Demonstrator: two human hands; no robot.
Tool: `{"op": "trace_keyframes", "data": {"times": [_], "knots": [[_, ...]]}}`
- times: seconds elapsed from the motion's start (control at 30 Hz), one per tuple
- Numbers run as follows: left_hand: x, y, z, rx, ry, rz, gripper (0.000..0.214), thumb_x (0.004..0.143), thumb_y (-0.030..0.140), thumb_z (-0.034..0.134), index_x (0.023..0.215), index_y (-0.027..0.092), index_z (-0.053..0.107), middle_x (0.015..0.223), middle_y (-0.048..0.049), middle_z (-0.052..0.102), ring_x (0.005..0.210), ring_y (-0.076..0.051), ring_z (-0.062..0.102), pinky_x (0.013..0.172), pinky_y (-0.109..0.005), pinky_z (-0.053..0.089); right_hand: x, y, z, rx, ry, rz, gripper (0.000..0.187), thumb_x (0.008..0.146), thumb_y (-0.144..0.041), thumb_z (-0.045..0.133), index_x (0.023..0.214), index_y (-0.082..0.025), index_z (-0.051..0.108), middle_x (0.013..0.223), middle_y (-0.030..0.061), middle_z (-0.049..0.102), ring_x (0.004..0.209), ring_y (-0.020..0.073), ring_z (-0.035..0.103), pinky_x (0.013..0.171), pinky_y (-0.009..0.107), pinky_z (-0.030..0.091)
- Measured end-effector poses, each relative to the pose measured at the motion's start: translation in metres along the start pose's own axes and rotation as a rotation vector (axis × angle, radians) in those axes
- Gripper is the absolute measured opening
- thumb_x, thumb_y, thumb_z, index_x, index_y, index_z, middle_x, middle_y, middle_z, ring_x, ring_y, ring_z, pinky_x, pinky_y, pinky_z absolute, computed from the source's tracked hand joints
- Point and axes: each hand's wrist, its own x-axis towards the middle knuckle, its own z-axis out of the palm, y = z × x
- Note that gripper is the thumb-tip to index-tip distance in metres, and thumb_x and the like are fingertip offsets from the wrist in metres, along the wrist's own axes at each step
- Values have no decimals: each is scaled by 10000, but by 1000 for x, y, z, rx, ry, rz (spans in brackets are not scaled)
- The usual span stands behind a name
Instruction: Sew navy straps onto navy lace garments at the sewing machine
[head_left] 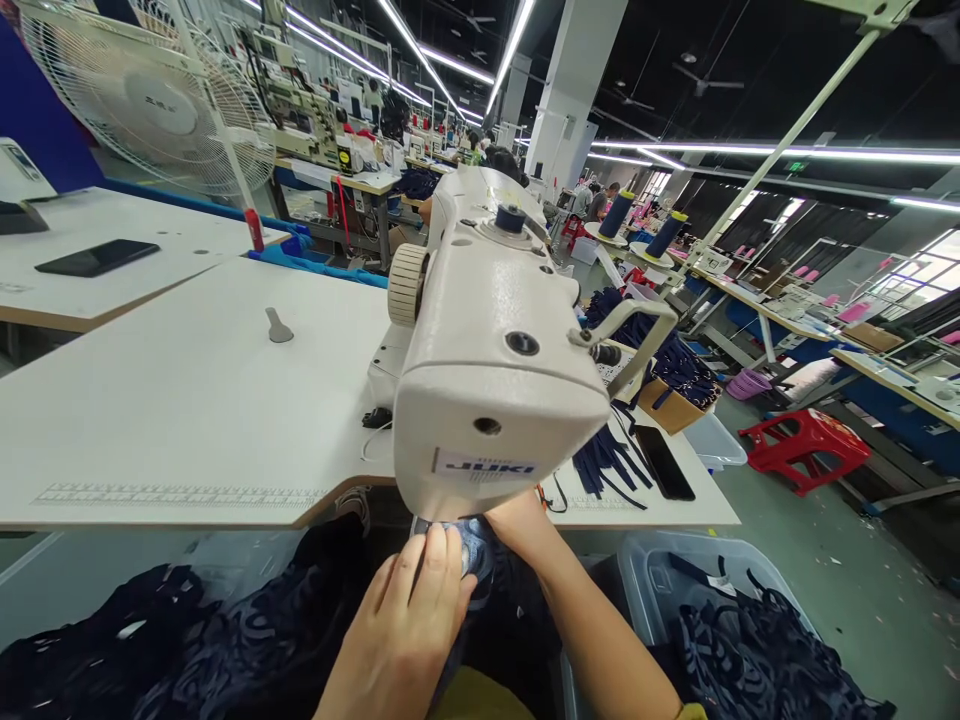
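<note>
A white sewing machine [502,400] with a JUKI label fills the middle, its head hiding the needle area. Just below the head, my left hand [412,610] has its fingers pressed together over a blue patterned fabric piece [478,550], the thumb at its side. From the right reaches my right hand [517,515], close to the same cloth; its fingers are out of sight behind the machine head. Dark cloth hangs below the fabric, over my lap.
Plastic bins of navy patterned fabric stand left [180,640] and right [757,640]. Navy straps [611,460] and a black phone [665,462] lie right of the machine. A grey metal piece [279,326] rests on the white table [187,400]. Beyond are a fan [157,105] and red stool [806,445].
</note>
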Motion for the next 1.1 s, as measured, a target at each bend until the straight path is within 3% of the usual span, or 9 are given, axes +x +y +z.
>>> {"op": "trace_keyframes", "data": {"times": [0.27, 0.5, 1.1], "knots": [[-1, 3, 0, -112, 7, -92, 341, 864, 242, 572, 1173, 101, 598, 1126, -88, 668, 992, -221, 588, 881, -355, 404, 0, -1, 1, 10, 39, 89, 114, 794, -198, 582, 812, -233, 688, 698, 22, 661, 810, 216, 602, 785, 336, 489], [-4, -5, 1, -90, 10, 28, 339, 880, 259, 549, 1186, 120, 598, 1149, -70, 665, 1010, -206, 589, 899, -351, 393, -3, -8, 0, 107, 61, 77, 152, 813, -220, 546, 871, -226, 687, 678, 14, 668, 778, 212, 621, 739, 328, 502], [5, -7, 0, -94, -16, 32, 353, 898, 263, 508, 1196, 90, 585, 1142, -86, 667, 1015, -212, 587, 926, -351, 378, 2, -6, 3, 67, 87, 44, 169, 827, -208, 517, 845, -205, 685, 649, 18, 650, 720, 196, 618, 732, 312, 489]]}}
